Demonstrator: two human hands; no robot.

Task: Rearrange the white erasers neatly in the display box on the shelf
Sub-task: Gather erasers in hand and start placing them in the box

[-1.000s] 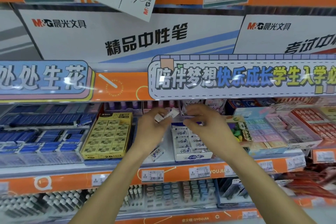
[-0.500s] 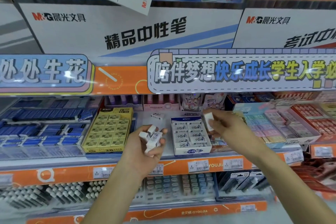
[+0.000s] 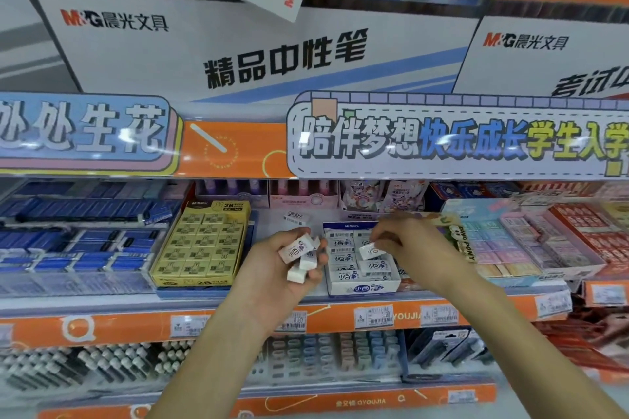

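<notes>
Stationery shelving with orange price rails (image 3: pixel 340 318) is filling the view, and the hands are being held in front of its middle shelf. A small bunch of white erasers (image 3: pixel 301 257) is being gripped in the left hand (image 3: pixel 279 277), fingers curled around them; the topmost one is lying with its long axis running up to the right, the lower ones fanned at steeper angles. One single eraser (image 3: pixel 371 251) is being pinched by the fingertips of the right hand (image 3: pixel 413 248), its long axis nearly level and tipped slightly up to the right, just over the rows in the white display box (image 3: pixel 362 287). Boxed erasers are lying flat, long axes across. A loose eraser (image 3: pixel 295 216) is resting behind the box. A yellow eraser box (image 3: pixel 200 245) is standing to the left.
</notes>
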